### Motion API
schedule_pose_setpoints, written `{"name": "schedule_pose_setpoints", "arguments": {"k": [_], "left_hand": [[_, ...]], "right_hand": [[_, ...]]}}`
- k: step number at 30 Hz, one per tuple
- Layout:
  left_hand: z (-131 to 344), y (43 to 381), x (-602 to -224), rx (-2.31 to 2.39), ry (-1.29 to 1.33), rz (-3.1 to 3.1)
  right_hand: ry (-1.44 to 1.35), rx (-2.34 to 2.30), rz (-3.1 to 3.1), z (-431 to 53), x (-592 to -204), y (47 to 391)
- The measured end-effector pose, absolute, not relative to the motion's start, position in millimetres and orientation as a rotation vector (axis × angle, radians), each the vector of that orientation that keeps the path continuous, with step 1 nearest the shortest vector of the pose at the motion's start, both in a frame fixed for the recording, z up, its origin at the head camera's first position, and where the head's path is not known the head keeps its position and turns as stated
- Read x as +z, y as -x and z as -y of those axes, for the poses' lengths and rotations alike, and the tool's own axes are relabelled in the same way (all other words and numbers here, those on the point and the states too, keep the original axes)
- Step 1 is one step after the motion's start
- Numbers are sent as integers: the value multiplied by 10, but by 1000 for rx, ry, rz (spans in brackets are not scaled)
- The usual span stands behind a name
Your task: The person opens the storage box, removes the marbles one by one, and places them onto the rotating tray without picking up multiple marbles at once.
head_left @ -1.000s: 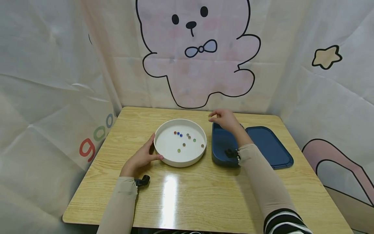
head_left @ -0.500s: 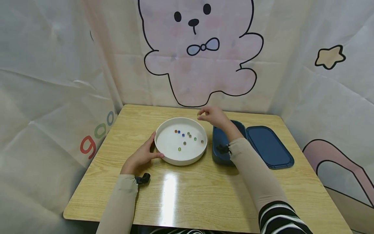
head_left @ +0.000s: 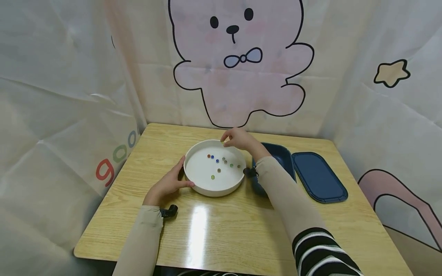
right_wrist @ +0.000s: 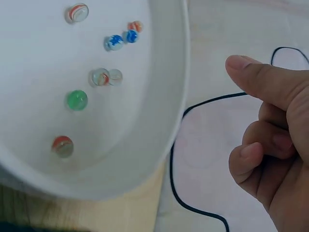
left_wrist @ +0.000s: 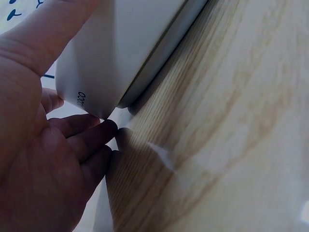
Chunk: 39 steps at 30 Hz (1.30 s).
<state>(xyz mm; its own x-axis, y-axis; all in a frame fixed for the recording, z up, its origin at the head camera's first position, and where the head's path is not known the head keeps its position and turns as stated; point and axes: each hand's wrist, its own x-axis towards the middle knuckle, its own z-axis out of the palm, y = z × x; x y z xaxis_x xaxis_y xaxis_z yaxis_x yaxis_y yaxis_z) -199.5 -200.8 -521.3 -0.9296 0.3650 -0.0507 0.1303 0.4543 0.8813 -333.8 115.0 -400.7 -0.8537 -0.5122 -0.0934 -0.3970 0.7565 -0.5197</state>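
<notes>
A round white tray (head_left: 203, 179) stands on the table with several glass marbles on its floor, among them a green marble (right_wrist: 77, 100) and a blue-and-white marble (right_wrist: 114, 42). My left hand (head_left: 169, 182) holds the tray's left side, thumb toward the front and fingers along the outer wall (left_wrist: 96, 63). At the tray's far rim, my right hand (head_left: 239, 138) pinches a small yellow-green marble (head_left: 222, 143) between thumb and fingertips. In the right wrist view the thumb hides that marble, and the other fingers are curled in.
Right of the tray sits an open dark blue box (head_left: 281, 153), partly covered by my right forearm. Its flat blue lid (head_left: 321, 178) lies beside it. A curtain (head_left: 238, 88) with a bear drawing hangs behind the wooden table (head_left: 165, 237).
My right hand has moved left from above the blue box to the tray's far rim, carrying the small marble. The left hand keeps its hold on the tray.
</notes>
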Motion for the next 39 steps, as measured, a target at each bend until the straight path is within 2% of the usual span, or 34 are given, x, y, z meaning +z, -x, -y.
{"name": "schedule_pose_setpoints", "arguments": {"k": [10,18,29,39], "left_hand": [[2026,1998,-5185,1457,-437,-2476],[1980,2022,-5190,1488,-481,-2463],[1962,2033,-5164,1516,-470,-2477],[2009,1894,-4888,1308,-395,-2593]], "right_hand": [[670,-739,-2711,-997,-4135,3444],[669,-715,-2729,-1112,-4099,3428],[610,-703,-2849,-1387,-3829,3225],[666,-735,-2933,-1719,-3754,2920]]}}
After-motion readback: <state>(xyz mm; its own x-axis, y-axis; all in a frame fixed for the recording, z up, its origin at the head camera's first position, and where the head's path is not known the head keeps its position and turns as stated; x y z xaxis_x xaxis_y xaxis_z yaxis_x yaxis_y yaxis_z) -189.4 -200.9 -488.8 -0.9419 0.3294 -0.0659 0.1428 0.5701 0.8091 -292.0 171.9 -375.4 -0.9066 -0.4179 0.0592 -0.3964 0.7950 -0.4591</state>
